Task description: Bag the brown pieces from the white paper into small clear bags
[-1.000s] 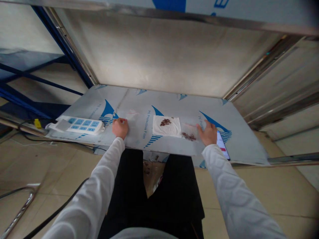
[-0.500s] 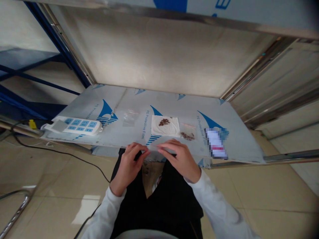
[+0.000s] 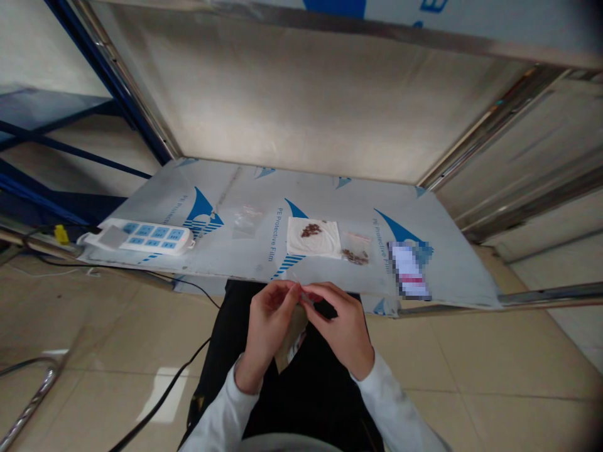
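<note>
In the head view, the left hand (image 3: 266,323) and the right hand (image 3: 342,323) met over the lap, just off the near edge of the film-covered steel table (image 3: 226,188), their fingers (image 3: 292,295) pinched together on a small clear plastic bag (image 3: 301,294) whose contents could not be made out. On the table lay a white square paper (image 3: 315,237) carrying a small heap of dark brown bits, beside it a clear zip bag (image 3: 356,250) with more brown bits inside, and farther left a second clear bag (image 3: 247,220) and a white power strip with blue sockets (image 3: 141,236).
</note>
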A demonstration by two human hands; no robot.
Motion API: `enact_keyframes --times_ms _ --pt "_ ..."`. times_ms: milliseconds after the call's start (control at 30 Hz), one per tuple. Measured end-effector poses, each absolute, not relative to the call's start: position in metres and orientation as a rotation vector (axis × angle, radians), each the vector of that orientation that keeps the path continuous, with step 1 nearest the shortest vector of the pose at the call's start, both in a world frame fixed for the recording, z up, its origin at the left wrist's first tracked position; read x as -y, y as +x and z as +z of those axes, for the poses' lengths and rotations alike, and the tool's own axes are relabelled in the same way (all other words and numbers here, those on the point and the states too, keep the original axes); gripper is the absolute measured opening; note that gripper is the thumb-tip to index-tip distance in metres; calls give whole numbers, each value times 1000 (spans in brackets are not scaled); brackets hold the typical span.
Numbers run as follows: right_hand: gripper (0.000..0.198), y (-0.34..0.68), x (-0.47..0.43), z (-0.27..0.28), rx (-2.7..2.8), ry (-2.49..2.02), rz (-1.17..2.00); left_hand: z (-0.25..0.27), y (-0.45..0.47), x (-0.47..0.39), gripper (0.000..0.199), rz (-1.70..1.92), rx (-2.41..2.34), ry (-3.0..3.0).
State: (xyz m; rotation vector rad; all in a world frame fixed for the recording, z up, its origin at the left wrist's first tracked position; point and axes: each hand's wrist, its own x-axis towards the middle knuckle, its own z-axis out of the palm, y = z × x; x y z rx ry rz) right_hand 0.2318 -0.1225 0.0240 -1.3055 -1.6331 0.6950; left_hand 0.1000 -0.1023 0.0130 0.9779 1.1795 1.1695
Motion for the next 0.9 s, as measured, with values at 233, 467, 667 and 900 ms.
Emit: enact_keyframes --times_ms 233,467,667,900 --pt "23 235 119 14 1164 -1351 1200 10 95 103 19 1093 -1114 1064" --pt "10 237 108 22 1344 -1518 802 22 85 107 15 1024 -1530 1393" --pt "16 240 112 32 1675 -1443 603 39 90 107 12 1018 -1625 1534" --pt "24 237 107 34 1903 -1468 596 40 94 109 11 962 -1634 1594"
